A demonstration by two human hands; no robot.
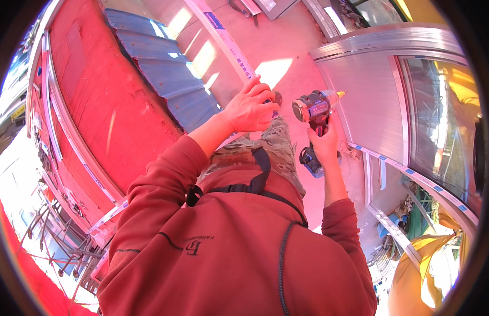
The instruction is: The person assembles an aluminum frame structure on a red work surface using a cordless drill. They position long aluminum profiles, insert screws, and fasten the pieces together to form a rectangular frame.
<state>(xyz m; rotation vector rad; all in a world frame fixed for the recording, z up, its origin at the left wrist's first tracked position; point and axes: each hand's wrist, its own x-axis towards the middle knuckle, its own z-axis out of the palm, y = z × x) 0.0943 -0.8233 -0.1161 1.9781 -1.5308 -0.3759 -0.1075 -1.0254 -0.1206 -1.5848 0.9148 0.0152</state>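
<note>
My right hand point(324, 141) is wrapped round the grip of a dark cordless drill point(314, 107), in front of my body at the right. The drill's yellow-tipped nose points right, toward a pale wall panel point(360, 100); whether it touches the panel, I cannot tell. My left hand point(252, 107) is closed, its fingers curled and thumb side toward the drill. It is at the near end of the visible part of a long pale metal strip point(223, 37) with printed film. A small dark thing shows at its fingertips, too hidden to name.
A framed window point(439, 116) adjoins the panel on the right. To the left are a red board point(92, 84) and a blue corrugated sheet point(155, 63). Yellow cloth point(421, 268) hangs at lower right. Metal poles point(50, 237) stand at lower left.
</note>
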